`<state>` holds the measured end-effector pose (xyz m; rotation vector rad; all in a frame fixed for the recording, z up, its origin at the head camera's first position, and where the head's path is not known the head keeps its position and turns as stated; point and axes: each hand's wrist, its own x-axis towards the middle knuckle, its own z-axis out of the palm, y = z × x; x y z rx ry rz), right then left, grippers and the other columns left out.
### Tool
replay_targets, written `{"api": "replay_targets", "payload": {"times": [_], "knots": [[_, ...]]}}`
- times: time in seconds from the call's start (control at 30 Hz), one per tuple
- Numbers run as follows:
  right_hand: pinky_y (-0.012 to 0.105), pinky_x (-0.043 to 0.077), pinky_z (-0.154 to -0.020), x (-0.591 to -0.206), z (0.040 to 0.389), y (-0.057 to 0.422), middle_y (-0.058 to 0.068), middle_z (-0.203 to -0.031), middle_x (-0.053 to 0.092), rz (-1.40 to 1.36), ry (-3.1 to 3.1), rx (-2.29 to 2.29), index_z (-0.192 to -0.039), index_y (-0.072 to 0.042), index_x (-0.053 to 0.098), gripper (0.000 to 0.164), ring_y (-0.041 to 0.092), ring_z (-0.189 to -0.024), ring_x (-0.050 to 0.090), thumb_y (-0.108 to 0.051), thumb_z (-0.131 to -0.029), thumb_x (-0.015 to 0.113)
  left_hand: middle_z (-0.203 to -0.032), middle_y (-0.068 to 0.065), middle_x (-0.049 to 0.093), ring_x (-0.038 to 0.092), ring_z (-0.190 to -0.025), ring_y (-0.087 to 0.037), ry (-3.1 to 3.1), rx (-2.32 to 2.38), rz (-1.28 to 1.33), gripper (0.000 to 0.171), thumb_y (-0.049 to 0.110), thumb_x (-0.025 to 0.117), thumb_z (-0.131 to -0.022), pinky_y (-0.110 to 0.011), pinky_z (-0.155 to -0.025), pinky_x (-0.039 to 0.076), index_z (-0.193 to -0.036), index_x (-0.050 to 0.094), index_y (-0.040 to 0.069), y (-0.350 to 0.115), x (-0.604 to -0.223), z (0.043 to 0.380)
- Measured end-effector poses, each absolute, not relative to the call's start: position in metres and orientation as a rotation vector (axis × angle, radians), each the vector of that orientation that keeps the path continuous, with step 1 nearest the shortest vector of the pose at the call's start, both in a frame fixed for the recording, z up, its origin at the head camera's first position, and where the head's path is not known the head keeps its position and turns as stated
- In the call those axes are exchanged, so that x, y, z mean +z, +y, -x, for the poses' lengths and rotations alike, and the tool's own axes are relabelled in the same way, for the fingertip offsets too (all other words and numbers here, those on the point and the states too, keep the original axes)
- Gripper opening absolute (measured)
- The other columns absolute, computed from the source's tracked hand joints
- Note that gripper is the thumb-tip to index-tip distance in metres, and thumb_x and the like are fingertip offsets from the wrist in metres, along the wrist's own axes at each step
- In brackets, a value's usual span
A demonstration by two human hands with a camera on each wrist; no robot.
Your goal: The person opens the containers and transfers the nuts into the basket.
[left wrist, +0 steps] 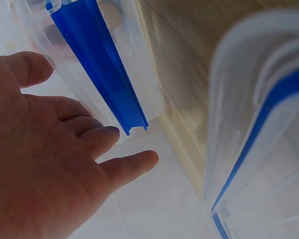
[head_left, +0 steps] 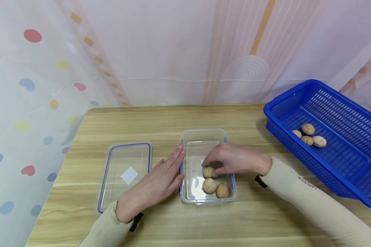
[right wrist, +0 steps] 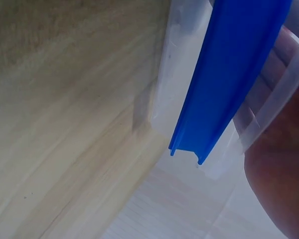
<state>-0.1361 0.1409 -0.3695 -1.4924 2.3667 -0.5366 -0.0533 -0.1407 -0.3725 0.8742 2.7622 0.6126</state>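
Note:
A clear plastic container (head_left: 194,198) with blue side latches stands on the wooden table. Inside it, at the near end, lie two walnuts, one pale walnut (head_left: 209,185) and one browner walnut (head_left: 222,190). My right hand (head_left: 235,158) reaches in over the right wall and pinches another walnut (head_left: 208,171) between thumb and fingers, just behind the pale one. My left hand (head_left: 156,183) has its fingers extended, fingertips at the container's left wall. In the left wrist view, those fingers lie beside the blue latch (left wrist: 97,64). In the right wrist view, the container wall partly hides the right hand.
A clear lid (head_left: 113,178) with a blue seal and white label lies left of the container. At the right, a blue plastic basket (head_left: 312,168) holds several walnuts (head_left: 308,129). A patterned cloth (head_left: 173,51) hangs behind the table (head_left: 160,120).

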Motion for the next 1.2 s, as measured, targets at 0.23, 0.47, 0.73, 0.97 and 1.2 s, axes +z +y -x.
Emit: {"api": "replay_targets", "payload": {"times": [0.23,0.47,0.73,0.97,1.2], "knots": [[0.041,0.052,-0.102,-0.3695,0.1321,0.1391,-0.007,-0.119,0.075,1.482,2.425,-0.46,-0.123,-0.016,0.076,0.039,0.017,-0.113,0.067,-0.027,-0.087,0.085,-0.172,-0.013,0.011,0.017,-0.157,-0.024,2.759,0.62,-0.878,0.067,0.03,0.05,-0.109,-0.064,-0.119,0.029,-0.162,0.023,-0.002,-0.1404,-0.3728,0.0538],[0.04,0.05,-0.104,-0.3698,0.13,0.1371,-0.008,-0.118,0.075,1.487,2.446,-0.41,-0.122,-0.017,0.077,0.036,0.014,-0.113,0.067,-0.026,-0.088,0.084,-0.173,-0.012,0.011,0.017,-0.157,-0.024,2.758,0.62,-0.876,0.067,0.03,0.049,-0.109,-0.063,-0.119,0.028,-0.162,0.023,-0.002,-0.1405,-0.3726,0.0534],[0.04,0.049,-0.104,-0.3695,0.1292,0.1385,-0.008,-0.115,0.076,1.474,2.451,-0.455,-0.118,-0.018,0.078,0.031,0.012,-0.11,0.068,-0.024,-0.088,0.084,-0.173,-0.011,0.01,0.016,-0.157,-0.025,2.76,0.622,-0.878,0.066,0.029,0.048,-0.11,-0.064,-0.119,0.028,-0.162,0.022,-0.002,-0.1409,-0.3728,0.0523],[0.039,0.053,-0.101,-0.3702,0.1299,0.1405,-0.005,-0.117,0.076,1.496,2.432,-0.553,-0.119,-0.013,0.077,0.032,0.015,-0.111,0.068,-0.022,-0.089,0.083,-0.173,-0.012,0.01,0.016,-0.157,-0.024,2.762,0.617,-0.881,0.067,0.029,0.049,-0.11,-0.064,-0.119,0.029,-0.163,0.022,-0.002,-0.1407,-0.3727,0.0529],[0.038,0.054,-0.1,-0.3687,0.1293,0.1417,-0.002,-0.118,0.074,1.493,2.392,-0.681,-0.12,-0.01,0.075,0.03,0.016,-0.113,0.068,-0.017,-0.091,0.081,-0.173,-0.011,0.009,0.016,-0.157,-0.024,2.76,0.609,-0.879,0.067,0.031,0.048,-0.11,-0.063,-0.119,0.029,-0.163,0.021,-0.002,-0.1411,-0.3724,0.053]]}}
